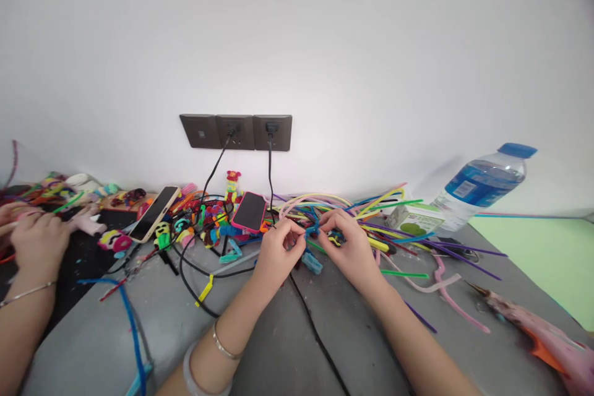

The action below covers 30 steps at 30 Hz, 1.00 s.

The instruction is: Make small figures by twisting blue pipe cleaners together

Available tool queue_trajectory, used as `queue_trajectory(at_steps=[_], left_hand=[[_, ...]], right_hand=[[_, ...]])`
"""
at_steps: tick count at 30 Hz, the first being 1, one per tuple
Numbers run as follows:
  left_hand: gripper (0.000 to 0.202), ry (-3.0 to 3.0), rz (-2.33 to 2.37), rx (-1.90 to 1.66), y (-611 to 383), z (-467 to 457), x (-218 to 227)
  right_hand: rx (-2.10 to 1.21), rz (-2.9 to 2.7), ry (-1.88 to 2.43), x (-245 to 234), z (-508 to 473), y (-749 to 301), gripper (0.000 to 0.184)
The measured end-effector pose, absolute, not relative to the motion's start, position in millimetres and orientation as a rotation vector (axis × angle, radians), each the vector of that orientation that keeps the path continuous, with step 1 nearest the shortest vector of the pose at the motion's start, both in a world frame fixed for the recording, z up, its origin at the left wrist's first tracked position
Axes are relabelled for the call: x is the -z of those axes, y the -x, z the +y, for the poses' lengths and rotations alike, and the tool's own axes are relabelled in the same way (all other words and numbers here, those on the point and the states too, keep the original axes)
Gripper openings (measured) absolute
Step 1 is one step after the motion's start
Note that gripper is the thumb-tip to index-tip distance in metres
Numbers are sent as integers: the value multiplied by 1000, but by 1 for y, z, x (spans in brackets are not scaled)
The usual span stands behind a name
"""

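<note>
A blue pipe cleaner [312, 230], bent into a small shape, is pinched between my two hands above the grey table [283, 346]. My left hand [283, 250] grips its left end with thumb and index finger, and my right hand [350, 244] holds the right end the same way. Just below the fingers lies a light blue fuzzy piece [312, 262]. Behind my hands spreads a heap of many-coloured pipe cleaners [385, 198]. A pink-cased phone [249, 211] rests left of my left hand.
A glue gun [533, 328] lies at right, near a water bottle [482, 182] and a small carton [415, 219]. Black cables [313, 328] cross the table. At left are a second phone [155, 213], a long blue pipe cleaner [132, 322] and another person's hands [39, 238].
</note>
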<state>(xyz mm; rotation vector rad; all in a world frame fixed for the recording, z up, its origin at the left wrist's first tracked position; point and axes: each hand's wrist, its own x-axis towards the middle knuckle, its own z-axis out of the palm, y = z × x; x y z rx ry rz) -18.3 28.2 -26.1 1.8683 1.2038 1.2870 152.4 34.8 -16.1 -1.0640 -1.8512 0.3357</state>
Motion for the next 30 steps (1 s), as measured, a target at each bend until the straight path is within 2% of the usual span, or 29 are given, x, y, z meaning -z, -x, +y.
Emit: queue_trajectory(at_steps=[3, 5, 12, 17, 23, 30], left_hand=[[8, -1802, 1260, -1332, 22, 31, 25], [6, -1752, 1291, -1353, 25, 32, 25], [4, -1654, 1310, -1336, 27, 34, 27], [2, -1593, 1262, -1337, 26, 33, 26], [3, -1550, 1250, -1334, 26, 33, 26], [12, -1324, 1133, -1426, 27, 39, 34]], right_hand=[[-353, -2005, 1033, 16, 41, -166, 9], [-278, -2047, 1117, 22, 46, -178, 19], [190, -2043, 1764, 53, 44, -191, 33], [229, -2037, 1931, 53, 39, -183, 44], [46, -2062, 1896, 44, 44, -190, 45], [-651, -1863, 1633, 13, 44, -212, 42]])
